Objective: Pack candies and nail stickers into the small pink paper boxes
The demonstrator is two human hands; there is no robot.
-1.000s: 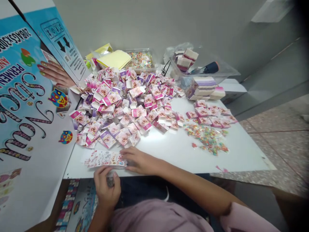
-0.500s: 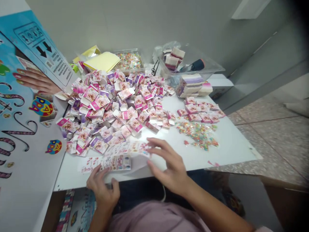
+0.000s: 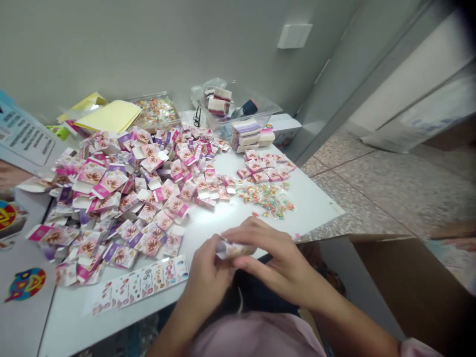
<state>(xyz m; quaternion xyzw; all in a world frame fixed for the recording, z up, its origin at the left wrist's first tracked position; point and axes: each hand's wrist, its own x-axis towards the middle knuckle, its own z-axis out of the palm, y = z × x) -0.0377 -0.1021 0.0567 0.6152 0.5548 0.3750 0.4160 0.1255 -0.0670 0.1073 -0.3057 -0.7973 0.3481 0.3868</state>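
Just past the front edge of the white table (image 3: 208, 225), my two hands have come together around a folded printed paper sheet (image 3: 236, 249). My left hand (image 3: 208, 270) closes on its left end, fingers partly hidden. From above and below, the fingers and thumb of my right hand (image 3: 273, 258) pinch it. On the table left of my hands lies a flat strip of sticker sheets (image 3: 143, 282) with small coloured pictures. Behind that is a large heap of small pink and purple cardboard boxes (image 3: 156, 191), many with open flaps.
Several closed small boxes (image 3: 266, 167) lie at right, beside a spread of colourful little packets (image 3: 269, 198). Paper stacks (image 3: 245, 134), a clear plastic tub (image 3: 260, 111), a packet-filled tray (image 3: 158, 111) and yellow paper (image 3: 109, 116) line the back. A printed panel (image 3: 22, 223) stands at left.
My hands have lifted a printed sheet off the table and brought it together, folded, near the front edge. One strip stays lying flat. The whole view has swung to the right.
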